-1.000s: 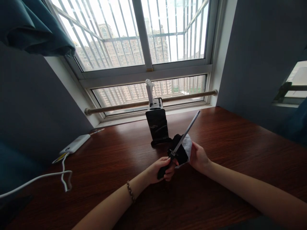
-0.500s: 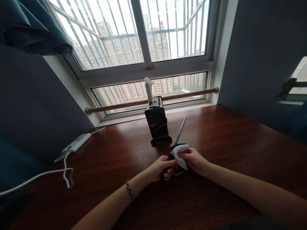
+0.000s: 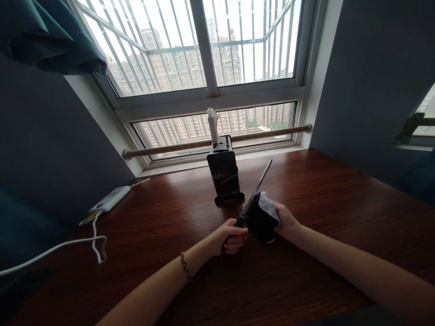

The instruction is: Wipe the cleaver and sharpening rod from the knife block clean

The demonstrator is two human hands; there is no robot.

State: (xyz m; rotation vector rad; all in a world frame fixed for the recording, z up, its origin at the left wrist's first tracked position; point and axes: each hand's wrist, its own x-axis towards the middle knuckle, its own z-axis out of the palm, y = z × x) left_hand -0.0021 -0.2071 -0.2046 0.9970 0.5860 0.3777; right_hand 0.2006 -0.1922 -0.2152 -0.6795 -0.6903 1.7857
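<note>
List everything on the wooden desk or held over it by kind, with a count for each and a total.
Sharpening rod: 1
Cloth: 1
Knife block: 1
Power bank: 1
White cable: 1
Total: 5

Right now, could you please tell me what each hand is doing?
Left hand: closed on the rod's handle.
Right hand: holding a cloth against the rod.
</note>
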